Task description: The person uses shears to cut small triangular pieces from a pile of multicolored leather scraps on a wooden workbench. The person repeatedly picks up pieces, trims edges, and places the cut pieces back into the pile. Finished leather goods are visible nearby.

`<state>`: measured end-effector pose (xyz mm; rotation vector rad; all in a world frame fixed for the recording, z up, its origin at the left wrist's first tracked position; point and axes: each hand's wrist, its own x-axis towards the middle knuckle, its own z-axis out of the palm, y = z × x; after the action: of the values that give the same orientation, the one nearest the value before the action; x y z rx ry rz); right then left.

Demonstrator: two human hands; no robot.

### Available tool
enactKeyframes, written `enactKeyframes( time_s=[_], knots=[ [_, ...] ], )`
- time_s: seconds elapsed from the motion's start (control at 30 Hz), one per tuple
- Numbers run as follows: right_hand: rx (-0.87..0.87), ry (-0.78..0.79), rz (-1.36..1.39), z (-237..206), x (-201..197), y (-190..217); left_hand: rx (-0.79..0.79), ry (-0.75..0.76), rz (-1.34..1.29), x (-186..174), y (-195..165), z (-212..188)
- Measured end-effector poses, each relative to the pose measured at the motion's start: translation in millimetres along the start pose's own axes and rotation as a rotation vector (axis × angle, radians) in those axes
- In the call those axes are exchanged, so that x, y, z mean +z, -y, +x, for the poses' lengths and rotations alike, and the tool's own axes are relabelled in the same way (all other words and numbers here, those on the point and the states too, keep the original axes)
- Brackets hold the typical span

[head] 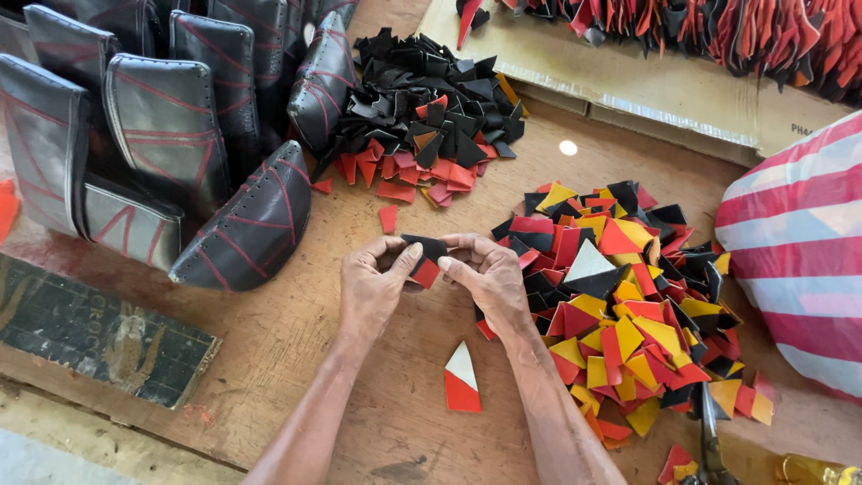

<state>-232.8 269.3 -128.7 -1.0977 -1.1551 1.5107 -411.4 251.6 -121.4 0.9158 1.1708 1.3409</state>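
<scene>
A small black-and-red piece (424,260) sits between both hands, above the wooden surface (296,359), near the middle of the view. The left hand (373,283) pinches its left edge, thumb tip pressed on the black part; that grip is closed on the piece. The right hand (485,274) holds the piece's right side, fingers curled over the top edge and thumb pressed underneath, so this grip too is pressed onto it. The black part lies uppermost and the red part points down toward the person.

Below the held piece, between the two forearms, a white-and-red pointed piece (461,379) lies flat on the surface, apart from both hands. Just right of the held piece spreads a loose heap of yellow, red and black cut pieces (628,314), touching the right hand's outer edge; one white-and-black triangle (590,268) rests on top of it. Above the held piece lies a pile of black scraps (431,99) with red scraps (404,175) along its near edge. Left of the held piece stand and lean dark stitched leather panels with red lines (180,135), the nearest a rounded one (251,220). Lower left lies a dark printed board (90,332). Far right is a red-and-white striped sack (799,260), and scissors (709,440) lie below the coloured heap.
</scene>
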Motion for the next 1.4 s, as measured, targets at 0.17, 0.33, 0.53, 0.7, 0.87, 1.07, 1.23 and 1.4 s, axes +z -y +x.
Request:
enactKeyframes(
  time_s=[0.17, 0.33, 0.53, 0.7, 0.87, 1.07, 1.23, 1.4],
  knots=[
    [-0.01, -0.001, -0.043, -1.3, 1.5, 3.2, 0.001, -0.007, -0.001, -0.1, -1.2, -1.0],
    [-0.006, 0.002, -0.054, -0.3, 1.8, 1.1, 0.017, -0.001, -0.014, -1.2, 0.7, -0.9],
    [0.004, 0.003, -0.047, 2.2, -1.2, -5.6, 0.038, 0.009, -0.004, -1.5, 3.9, 0.3],
    [-0.021, 0.02, -0.059, 3.0, -2.0, -7.8, 0.067, 0.009, 0.043, -1.5, 4.8, 0.6],
    [0.006, 0.011, -0.087, 1.9, -0.3, -5.3, 0.037, 0.006, 0.039, -1.2, 2.4, -0.3],
    [0.005, 0.0, -0.098, 0.7, 1.9, -0.5, -0.004, -0.002, 0.035, -0.1, -2.0, -1.9],
    [0.024, -0.025, -0.058, -0.3, 3.7, 2.6, 0.03, 0.002, 0.041, 0.7, -2.8, -1.3],
    [0.026, -0.037, -0.046, 0.5, 1.8, -2.8, -0.027, 0.005, 0.036, 0.2, -2.5, -1.2]
  ],
)
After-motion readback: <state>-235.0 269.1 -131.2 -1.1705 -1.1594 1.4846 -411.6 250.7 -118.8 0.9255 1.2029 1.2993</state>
